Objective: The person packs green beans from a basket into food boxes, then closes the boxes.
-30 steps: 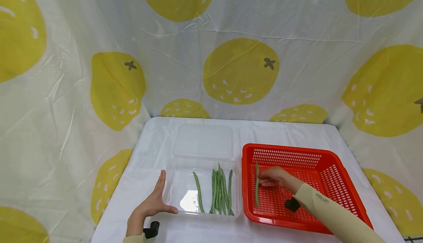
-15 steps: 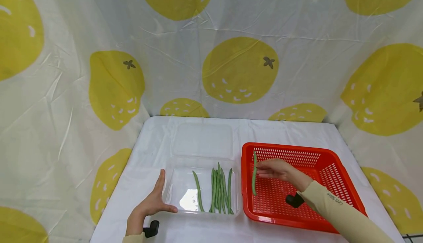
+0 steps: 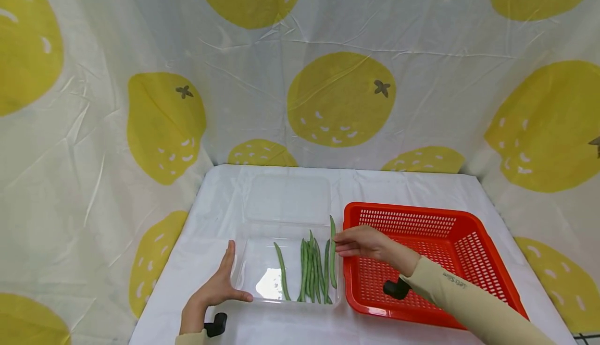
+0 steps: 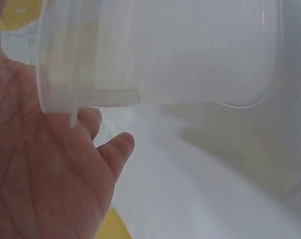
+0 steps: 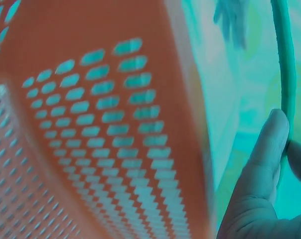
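Note:
My right hand [image 3: 363, 242] pinches a long green bean [image 3: 332, 264] between thumb and fingertips, in the gap between the clear plastic box [image 3: 257, 256] and the red basket [image 3: 375, 311]. The bean [image 5: 285, 59] stands out past the basket's edge in the right wrist view. Several green beans [image 3: 309, 274] lie side by side toward the box's right side, and a single green bean [image 3: 282, 272] lies apart on its left. Fingers spread and straight, my left hand [image 3: 216, 285] rests at the box's left side, thumb by the front corner. The palm [image 4: 46, 169] faces the box rim.
A clear flat lid [image 3: 288, 199] lies behind the box on the white tablecloth [image 3: 220, 204]. The basket has perforated walls and stands close to the box's right side. A lemon-print curtain [image 3: 253, 84] surrounds the table at the back and sides.
My right hand has lifted the green bean out of the red basket and carried it left over the basket's edge to the box's right side. My left hand stays put.

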The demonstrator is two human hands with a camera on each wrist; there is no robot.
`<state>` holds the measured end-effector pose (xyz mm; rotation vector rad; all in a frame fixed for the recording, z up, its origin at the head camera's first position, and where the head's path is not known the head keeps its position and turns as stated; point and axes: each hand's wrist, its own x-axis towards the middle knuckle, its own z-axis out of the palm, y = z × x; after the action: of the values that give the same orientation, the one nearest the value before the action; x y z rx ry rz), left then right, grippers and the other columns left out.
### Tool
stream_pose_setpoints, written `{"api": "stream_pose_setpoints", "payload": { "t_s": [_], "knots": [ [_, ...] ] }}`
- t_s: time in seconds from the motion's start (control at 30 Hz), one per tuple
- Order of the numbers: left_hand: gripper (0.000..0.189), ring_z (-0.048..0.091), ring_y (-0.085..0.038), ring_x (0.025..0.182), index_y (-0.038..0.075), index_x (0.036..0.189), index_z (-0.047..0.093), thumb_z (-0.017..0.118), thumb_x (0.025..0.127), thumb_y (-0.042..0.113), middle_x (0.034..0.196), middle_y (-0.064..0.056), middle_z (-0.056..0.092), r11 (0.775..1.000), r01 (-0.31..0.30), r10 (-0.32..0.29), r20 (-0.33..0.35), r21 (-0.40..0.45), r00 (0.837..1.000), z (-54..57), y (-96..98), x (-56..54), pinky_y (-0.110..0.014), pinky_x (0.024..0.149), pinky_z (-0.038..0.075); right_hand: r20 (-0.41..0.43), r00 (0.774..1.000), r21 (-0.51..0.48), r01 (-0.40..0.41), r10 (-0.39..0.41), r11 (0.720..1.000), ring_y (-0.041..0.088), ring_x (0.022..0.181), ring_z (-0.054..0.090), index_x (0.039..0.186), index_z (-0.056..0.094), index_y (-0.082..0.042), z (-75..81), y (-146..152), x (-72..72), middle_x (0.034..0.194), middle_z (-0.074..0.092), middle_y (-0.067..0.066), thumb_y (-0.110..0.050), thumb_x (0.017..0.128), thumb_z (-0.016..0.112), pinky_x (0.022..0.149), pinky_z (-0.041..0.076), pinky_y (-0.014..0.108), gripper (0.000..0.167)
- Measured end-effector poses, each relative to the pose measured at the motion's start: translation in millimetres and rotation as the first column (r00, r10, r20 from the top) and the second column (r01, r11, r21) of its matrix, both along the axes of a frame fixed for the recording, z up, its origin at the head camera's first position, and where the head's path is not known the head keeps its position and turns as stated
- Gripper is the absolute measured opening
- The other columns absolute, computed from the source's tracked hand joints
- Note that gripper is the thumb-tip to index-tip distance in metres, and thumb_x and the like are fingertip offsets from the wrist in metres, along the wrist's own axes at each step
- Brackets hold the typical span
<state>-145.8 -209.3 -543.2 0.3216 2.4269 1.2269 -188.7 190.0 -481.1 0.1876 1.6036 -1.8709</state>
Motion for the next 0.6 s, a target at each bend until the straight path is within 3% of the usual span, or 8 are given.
{"api": "stream_pose_setpoints", "payload": {
  "t_s": [0.2, 0.6],
  "knots": [
    [0.145, -0.014, -0.037, 0.139, 0.005, 0.148, -0.019, 0.092, 0.058, 0.027, 0.153, -0.016, -0.022, 1.000, -0.005, 0.005, 0.006, 0.006, 1.000, 0.3, 1.1, 0.8, -0.056, 0.108, 0.008, -0.015, 1.000, 0.046, -0.025, 0.025, 0.999, 0.022, 0.075, 0.070, 0.106, 0.066, 0.010, 0.5, -14.9, 3.2, 0.089, 0.069, 0.019, -0.011, 0.092, 0.062, 0.070, 0.054, 0.036, 0.025],
    [0.145, -0.013, -0.037, 0.140, 0.008, 0.149, -0.018, 0.093, 0.057, 0.028, 0.154, -0.016, -0.021, 1.000, -0.023, 0.023, 0.008, 0.007, 1.000, 0.3, 0.0, -0.7, -0.056, 0.107, 0.009, -0.012, 1.000, 0.052, -0.017, 0.018, 0.999, 0.022, 0.076, 0.069, 0.104, 0.068, 0.008, -3.1, -7.5, -1.6, 0.091, 0.069, 0.019, -0.010, 0.094, 0.059, 0.073, 0.054, 0.037, 0.022]
  ]
}}
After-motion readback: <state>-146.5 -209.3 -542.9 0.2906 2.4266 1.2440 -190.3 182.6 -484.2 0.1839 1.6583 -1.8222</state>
